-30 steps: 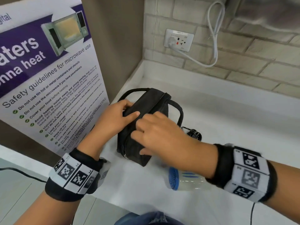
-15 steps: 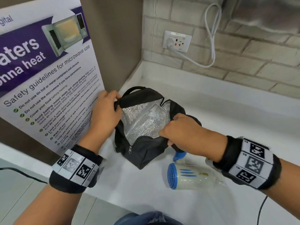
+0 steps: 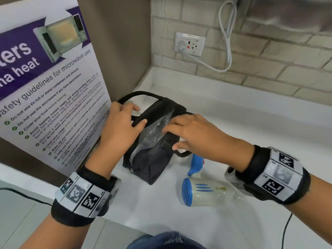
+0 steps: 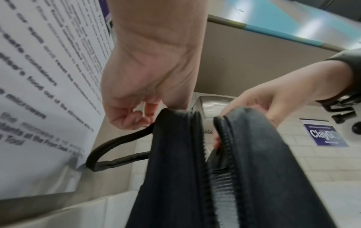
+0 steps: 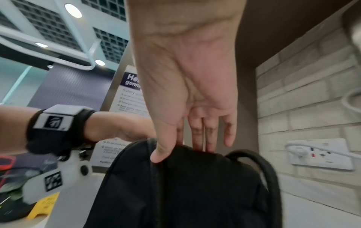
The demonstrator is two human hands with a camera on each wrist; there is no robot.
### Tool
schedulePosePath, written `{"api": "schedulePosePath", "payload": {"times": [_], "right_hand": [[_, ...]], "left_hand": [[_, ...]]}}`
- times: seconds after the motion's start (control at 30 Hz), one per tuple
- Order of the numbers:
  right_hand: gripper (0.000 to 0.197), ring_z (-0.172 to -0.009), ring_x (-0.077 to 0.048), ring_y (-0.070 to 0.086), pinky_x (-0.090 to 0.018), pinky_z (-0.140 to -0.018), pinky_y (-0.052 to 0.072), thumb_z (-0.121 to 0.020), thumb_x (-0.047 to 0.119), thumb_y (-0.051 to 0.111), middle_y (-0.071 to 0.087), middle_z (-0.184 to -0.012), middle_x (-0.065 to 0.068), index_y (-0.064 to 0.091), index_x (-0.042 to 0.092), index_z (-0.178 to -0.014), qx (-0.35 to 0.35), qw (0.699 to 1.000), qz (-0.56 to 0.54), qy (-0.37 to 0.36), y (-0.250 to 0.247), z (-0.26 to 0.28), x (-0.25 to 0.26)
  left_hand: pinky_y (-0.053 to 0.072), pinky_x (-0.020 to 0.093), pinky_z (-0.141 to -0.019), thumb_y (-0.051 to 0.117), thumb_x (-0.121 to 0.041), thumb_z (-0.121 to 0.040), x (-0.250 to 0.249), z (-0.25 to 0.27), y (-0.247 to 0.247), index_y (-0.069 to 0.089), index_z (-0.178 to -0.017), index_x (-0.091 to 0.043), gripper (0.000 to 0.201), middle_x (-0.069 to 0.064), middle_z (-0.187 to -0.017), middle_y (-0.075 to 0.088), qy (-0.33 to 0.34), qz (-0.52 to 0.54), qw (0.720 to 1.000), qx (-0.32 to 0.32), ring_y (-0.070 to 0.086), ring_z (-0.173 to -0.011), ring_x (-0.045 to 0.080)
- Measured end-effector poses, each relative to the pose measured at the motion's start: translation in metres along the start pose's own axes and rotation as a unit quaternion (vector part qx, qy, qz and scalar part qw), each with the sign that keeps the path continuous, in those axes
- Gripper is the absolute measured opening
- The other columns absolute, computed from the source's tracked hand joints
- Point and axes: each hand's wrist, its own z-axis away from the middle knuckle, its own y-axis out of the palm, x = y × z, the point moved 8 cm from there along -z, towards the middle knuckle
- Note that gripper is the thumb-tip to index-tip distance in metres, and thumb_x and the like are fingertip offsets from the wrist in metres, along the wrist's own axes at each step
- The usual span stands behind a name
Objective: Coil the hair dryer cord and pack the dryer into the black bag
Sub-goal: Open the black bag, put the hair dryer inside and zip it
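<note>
The black bag [image 3: 154, 164] stands on the white counter [image 3: 251, 126], its top unzipped in a narrow slit that shows the silver lining [image 3: 154, 135]. My left hand [image 3: 122, 126] holds the bag's left rim [image 4: 175, 117] by the carry strap [image 4: 117, 141], thumb on top. My right hand [image 3: 194, 135] pinches the right flap [image 5: 195, 154], fingers over the rim and thumb on the outer side. The white and blue hair dryer [image 3: 206, 193] lies on its side just right of the bag, below my right wrist, with its blue handle [image 3: 195, 164] towards the bag. Its cord is hidden.
A microwave safety poster [image 3: 45, 87] leans against the left wall, close to the bag. On the brick back wall is a socket [image 3: 189, 44] with a white plug and a looped white cable [image 3: 226, 33]. A thin black cable [image 3: 285, 230] hangs at the counter's front right.
A second ago the bag was shut under both hands; then they pulled it wide open. Now the opening is narrower, and my right hand has shifted up over the right flap.
</note>
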Motion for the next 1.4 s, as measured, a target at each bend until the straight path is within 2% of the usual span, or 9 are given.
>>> {"api": "schedulePosePath", "payload": {"times": [0.33,0.53,0.6,0.7,0.8,0.93,1.03,1.2,1.4], "right_hand": [[0.038,-0.105,-0.023,0.058,-0.038,-0.09,0.048,-0.091,0.029,0.055,0.055,-0.122,-0.001,0.05,0.026,-0.128,-0.067,0.986,-0.078,0.13,-0.01,0.054,-0.079],[0.022,-0.096,-0.021,0.062,-0.038,-0.084,0.049,-0.086,0.018,0.061,0.063,-0.101,-0.001,0.066,0.023,-0.106,0.012,0.984,-0.102,0.147,0.051,0.067,-0.12],[0.023,-0.096,-0.021,0.061,-0.034,-0.083,0.048,-0.085,0.016,0.063,0.062,-0.1,0.0,0.066,0.023,-0.106,0.05,0.981,-0.117,0.145,0.078,0.07,-0.126],[0.031,-0.105,-0.022,0.058,-0.031,-0.088,0.046,-0.084,0.016,0.065,0.061,-0.111,-0.001,0.063,0.021,-0.115,0.094,0.978,-0.132,0.132,0.11,0.07,-0.128],[0.045,-0.113,-0.022,0.052,-0.032,-0.092,0.042,-0.083,0.015,0.065,0.057,-0.125,0.001,0.054,0.021,-0.127,0.141,0.978,-0.107,0.111,0.134,0.068,-0.126],[0.044,-0.103,-0.023,0.051,-0.032,-0.08,0.037,-0.082,0.014,0.063,0.061,-0.112,-0.001,0.047,0.022,-0.122,0.131,0.987,-0.032,0.092,0.141,0.06,-0.126],[0.048,-0.103,-0.022,0.047,-0.031,-0.078,0.027,-0.08,0.016,0.067,0.062,-0.11,0.001,0.043,0.022,-0.122,0.114,0.99,0.012,0.082,0.14,0.054,-0.126],[0.042,-0.1,-0.02,0.051,-0.03,-0.082,0.031,-0.079,0.007,0.059,0.064,-0.1,0.003,0.047,0.019,-0.117,0.079,0.995,0.026,0.05,0.141,0.051,-0.127],[0.032,-0.091,-0.012,0.052,-0.027,-0.079,0.035,-0.078,0.024,0.067,0.059,-0.088,0.014,0.048,0.031,-0.103,0.02,0.981,-0.173,0.087,0.116,0.063,-0.148]], "left_hand": [[0.042,0.04,-0.091,0.059,-0.025,-0.088,-0.086,0.044,-0.006,0.064,-0.106,-0.02,0.019,0.004,-0.104,0.052,0.181,0.003,0.981,-0.073,0.045,-0.104,0.025],[0.044,0.04,-0.081,0.044,-0.033,-0.087,-0.149,0.088,0.062,0.067,-0.095,-0.023,0.026,0.0,-0.092,0.062,0.324,-0.051,0.941,0.083,0.053,-0.095,0.026],[0.041,0.039,-0.087,0.038,-0.04,-0.089,-0.155,0.107,0.103,0.064,-0.106,-0.019,0.038,0.003,-0.1,0.061,0.354,-0.109,0.911,0.18,0.051,-0.102,0.026],[0.033,0.038,-0.096,0.048,-0.045,-0.091,-0.145,0.13,0.159,0.052,-0.121,-0.011,0.046,0.009,-0.116,0.054,0.342,-0.163,0.87,0.315,0.043,-0.112,0.027],[0.032,0.037,-0.093,0.054,-0.048,-0.087,-0.132,0.144,0.189,0.045,-0.122,-0.006,0.055,0.013,-0.114,0.052,0.339,-0.201,0.846,0.358,0.043,-0.108,0.029],[0.033,0.041,-0.094,0.066,-0.049,-0.077,-0.115,0.154,0.211,0.034,-0.13,-0.008,0.074,0.013,-0.114,0.052,0.338,-0.237,0.831,0.372,0.043,-0.107,0.031],[0.029,0.039,-0.096,0.069,-0.044,-0.073,-0.111,0.153,0.214,0.03,-0.134,-0.011,0.08,0.011,-0.115,0.053,0.35,-0.23,0.834,0.359,0.042,-0.107,0.029],[0.028,0.034,-0.092,0.072,-0.042,-0.069,-0.107,0.143,0.203,0.033,-0.132,-0.016,0.078,0.006,-0.117,0.051,0.327,-0.148,0.858,0.366,0.041,-0.107,0.025],[0.039,0.034,-0.1,0.078,-0.036,-0.069,-0.113,0.115,0.154,0.035,-0.135,-0.023,0.079,0.001,-0.126,0.05,0.213,0.092,0.892,0.388,0.045,-0.115,0.017]]}}
